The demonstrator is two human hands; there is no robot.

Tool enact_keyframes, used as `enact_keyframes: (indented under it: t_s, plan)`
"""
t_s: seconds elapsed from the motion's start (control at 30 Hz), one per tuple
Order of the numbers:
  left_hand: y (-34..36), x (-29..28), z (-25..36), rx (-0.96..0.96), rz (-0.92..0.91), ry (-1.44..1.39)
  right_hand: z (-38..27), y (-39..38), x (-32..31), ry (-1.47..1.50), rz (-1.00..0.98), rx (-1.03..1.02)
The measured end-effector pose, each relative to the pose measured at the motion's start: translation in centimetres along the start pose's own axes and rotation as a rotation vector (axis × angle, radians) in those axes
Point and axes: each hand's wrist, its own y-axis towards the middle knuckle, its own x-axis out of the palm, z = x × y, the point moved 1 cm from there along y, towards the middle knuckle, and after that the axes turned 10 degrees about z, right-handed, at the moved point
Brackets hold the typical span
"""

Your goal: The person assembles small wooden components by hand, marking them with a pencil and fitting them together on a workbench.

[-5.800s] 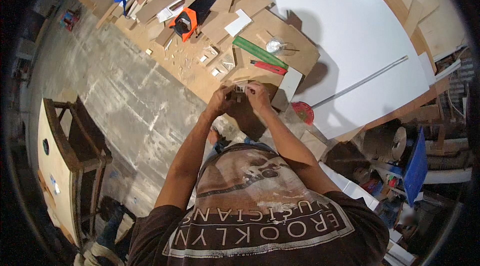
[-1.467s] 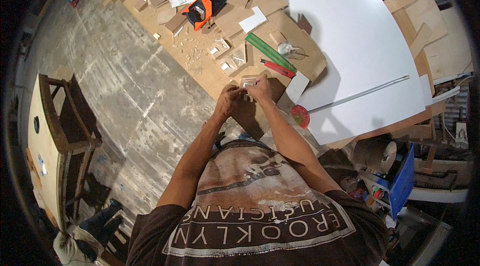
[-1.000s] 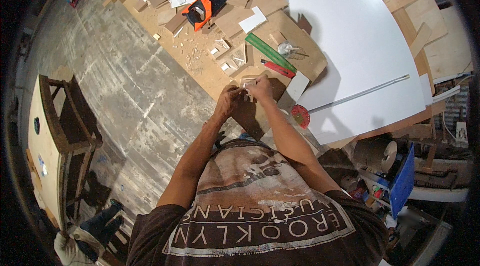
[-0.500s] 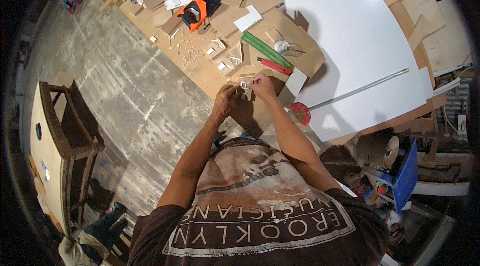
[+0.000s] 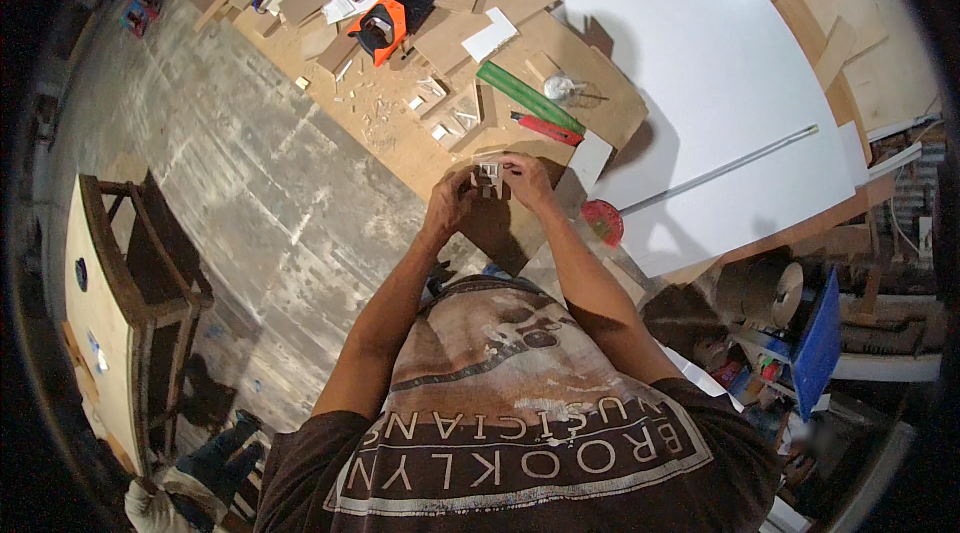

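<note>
Both hands pinch a tiny wooden piece (image 5: 487, 176) between them, left hand (image 5: 452, 205) cupping underneath and right hand (image 5: 526, 178) gripping on top, so I'd keep fingertips low and steady above that plywood sheet (image 5: 560, 83).

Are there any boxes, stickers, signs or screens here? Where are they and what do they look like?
Shirt print: pale curved lettering and a faded picture across the person's brown shirt, at the bottom middle.
Small box: far upper left on the floor, blue and red, too small to tell more.
Small packages: low shelf at the right, beside a blue panel, red and mixed colours, blurred.
Screens or signs: none to be seen.
</note>
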Motion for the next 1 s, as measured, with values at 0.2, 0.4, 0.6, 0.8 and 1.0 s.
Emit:
enact_keyframes:
  t_s: [0.2,0.4,0.6,0.8,1.0]
  plan:
    - [0.5,0.0,-0.3,0.041,-0.038,-0.018,-0.8,-0.1,-0.2,-0.101,0.035,-0.117]
    - [1.5,0.0,-0.9,0.191,-0.035,0.049,-0.8,0.0,0.0,-0.087,0.011,-0.142]
    - [2.9,-0.7,2.3,0.034,-0.135,0.248,-1.9,-0.4,-0.5,-0.086,-0.018,-0.036]
    - [3.1,-0.5,0.6,0.109,-0.095,0.245,-1.2,-0.5,0.0,-0.153,0.029,-0.16]
    - [3.1,-0.4,1.5,0.058,-0.109,0.387,-1.0,-0.5,0.0,-0.212,0.026,-0.222]
